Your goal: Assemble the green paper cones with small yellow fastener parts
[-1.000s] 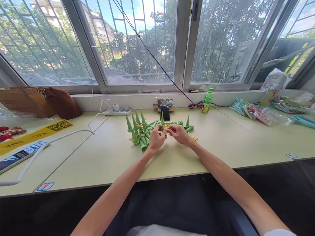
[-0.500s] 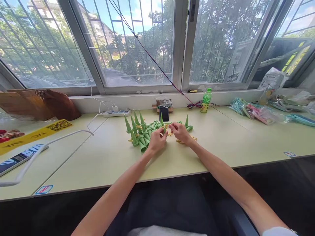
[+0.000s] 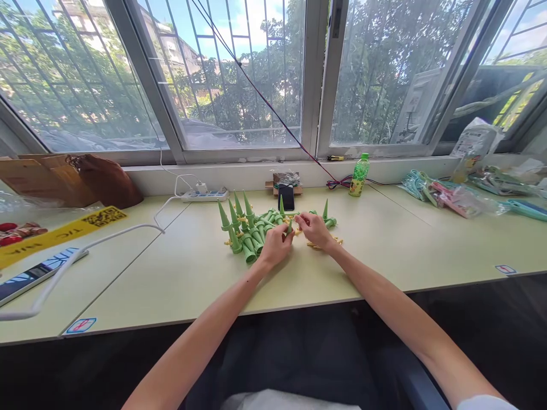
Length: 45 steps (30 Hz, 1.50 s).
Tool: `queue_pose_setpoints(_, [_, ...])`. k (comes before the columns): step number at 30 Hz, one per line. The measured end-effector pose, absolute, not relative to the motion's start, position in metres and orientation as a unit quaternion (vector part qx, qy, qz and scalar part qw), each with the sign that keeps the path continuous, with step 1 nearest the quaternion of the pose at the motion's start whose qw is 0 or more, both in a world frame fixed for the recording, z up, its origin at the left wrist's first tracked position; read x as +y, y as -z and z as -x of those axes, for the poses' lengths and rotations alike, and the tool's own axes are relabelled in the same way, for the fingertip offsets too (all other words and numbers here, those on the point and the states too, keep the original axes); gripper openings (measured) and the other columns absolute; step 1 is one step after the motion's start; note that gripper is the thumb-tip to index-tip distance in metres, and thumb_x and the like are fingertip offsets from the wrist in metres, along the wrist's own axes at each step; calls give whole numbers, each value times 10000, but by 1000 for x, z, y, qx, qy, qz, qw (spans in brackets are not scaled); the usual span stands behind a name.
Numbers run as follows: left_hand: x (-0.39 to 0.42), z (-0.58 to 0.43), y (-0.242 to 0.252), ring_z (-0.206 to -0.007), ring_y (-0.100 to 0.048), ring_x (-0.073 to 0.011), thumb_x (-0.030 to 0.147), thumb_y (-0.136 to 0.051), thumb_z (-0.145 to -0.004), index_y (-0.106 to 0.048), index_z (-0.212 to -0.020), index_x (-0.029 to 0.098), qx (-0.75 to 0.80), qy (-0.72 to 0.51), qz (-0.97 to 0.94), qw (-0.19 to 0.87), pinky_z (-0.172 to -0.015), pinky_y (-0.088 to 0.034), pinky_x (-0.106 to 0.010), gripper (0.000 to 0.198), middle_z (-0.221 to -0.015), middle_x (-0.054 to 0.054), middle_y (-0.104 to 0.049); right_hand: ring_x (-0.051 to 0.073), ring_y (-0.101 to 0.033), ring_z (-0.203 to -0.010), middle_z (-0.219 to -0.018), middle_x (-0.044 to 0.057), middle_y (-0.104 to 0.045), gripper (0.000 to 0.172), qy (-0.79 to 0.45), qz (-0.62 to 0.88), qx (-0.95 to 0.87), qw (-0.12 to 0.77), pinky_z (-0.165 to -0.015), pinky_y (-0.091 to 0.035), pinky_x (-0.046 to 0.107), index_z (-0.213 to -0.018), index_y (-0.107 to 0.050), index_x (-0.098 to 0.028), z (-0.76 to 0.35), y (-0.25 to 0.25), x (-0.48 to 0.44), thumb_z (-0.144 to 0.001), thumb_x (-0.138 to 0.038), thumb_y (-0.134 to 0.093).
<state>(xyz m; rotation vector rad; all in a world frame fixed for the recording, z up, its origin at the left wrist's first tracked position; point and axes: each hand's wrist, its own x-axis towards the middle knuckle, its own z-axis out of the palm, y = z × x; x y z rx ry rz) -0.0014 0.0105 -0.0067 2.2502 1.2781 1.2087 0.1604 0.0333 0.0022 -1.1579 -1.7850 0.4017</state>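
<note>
Gripping green cone [image 3: 289,228]; crumpled plastic [image 3: 288,179] in cardboard box [image 3: 269,185]

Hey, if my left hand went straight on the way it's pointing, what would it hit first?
Probably your right hand, just ahead of your left hand and the green cone it holds, though depth is hard to judge.
</note>
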Motion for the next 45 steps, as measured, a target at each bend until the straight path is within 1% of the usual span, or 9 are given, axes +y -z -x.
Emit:
queue_pose_setpoints(4, [11, 5, 1, -551, -484, -112, 293, -549, -884, -555, -741, 186, 417, -467, -773, 101, -574, -396, -249, 179, -696, -3, -597, 132, -456, -540, -537, 0, -526, 410, -168, 468, -729, 470, -589, -338, 266, -622, -490, -201, -161, -2, 33, -936, -459, -434])
queue_pose_setpoints(8, [10, 22, -22, -554, -486, -106, 347, -549, -900, -609, -798, 184, 404, -500, -765, 38, -579, -409, -245, 201, -729, -10, -607, 128, -463, -529, -563, 3, -562, 393, -170, 470, -727, 472, -590, -344, 267, -647, -508, -198, -161, -1, 34, -940, -449, -432])
queue_pose_setpoints(12, [8, 50, -57, -522, -520, -97, 399, -590, -875, -666, -878, 189, 455, -546, -703, 5, -587, -424, -234, 223, -687, 6, -637, 133, -477, -549, -568, 7, -570, 404, -159, 472, -730, 469, -610, -353, 267, -636, -503, -199, -161, 0, 34, -946, -447, -427])
queue_pose_setpoints(14, [7, 66, -70, -559, -565, -101, 414, -587, -871, -677, -867, 188, 476, -569, -670, -8, -595, -435, -226, 243, -709, -1, -663, 138, -488, -559, -580, 12, -580, 402, -155, 473, -728, 471, -611, -355, 268, -643, -509, -198, -161, 0, 34, -946, -450, -429])
queue_pose_setpoints(17, [7, 89, -79, -563, -573, -103, 431, -590, -862, -675, -841, 184, 511, -595, -619, -51, -606, -441, -223, 263, -697, -4, -669, 141, -489, -560, -592, 17, -586, 402, -154, 474, -729, 469, -606, -354, 269, -649, -518, -198, -160, 0, 33, -946, -453, -429])
queue_pose_setpoints(22, [3, 108, -72, -542, -562, -101, 429, -579, -862, -665, -805, 181, 544, -578, -604, -75, -617, -433, -228, 269, -671, 2, -662, 136, -466, -535, -569, 12, -579, 403, -159, 479, -733, 457, -604, -356, 272, -646, -519, -199, -159, -1, 33, -947, -452, -431])
queue_pose_setpoints(27, [4, 112, -58, -504, -528, -101, 404, -598, -845, -681, -793, 179, 570, -557, -596, -102, -599, -396, -245, 245, -652, -4, -663, 135, -465, -537, -568, 11, -584, 412, -156, 481, -733, 456, -613, -361, 270, -639, -515, -199, -159, -1, 32, -951, -454, -426])
queue_pose_setpoints(34, [4, 115, -47, -477, -505, -102, 375, -585, -846, -666, -803, 183, 569, -535, -619, -82, -600, -406, -248, 213, -687, -17, -681, 136, -469, -530, -580, 12, -595, 412, -161, 475, -737, 453, -616, -362, 276, -648, -528, -200, -159, 0, 32, -955, -454, -421])
queue_pose_setpoints(45, [1, 115, -46, -525, -559, -116, 381, -580, -845, -668, -812, 180, 576, -550, -600, -85, -615, -419, -249, 221, -681, -22, -679, 137, -464, -531, -573, 15, -582, 422, -167, 472, -739, 450, -598, -348, 283, -627, -512, -200, -160, -3, 30, -951, -453, -419])
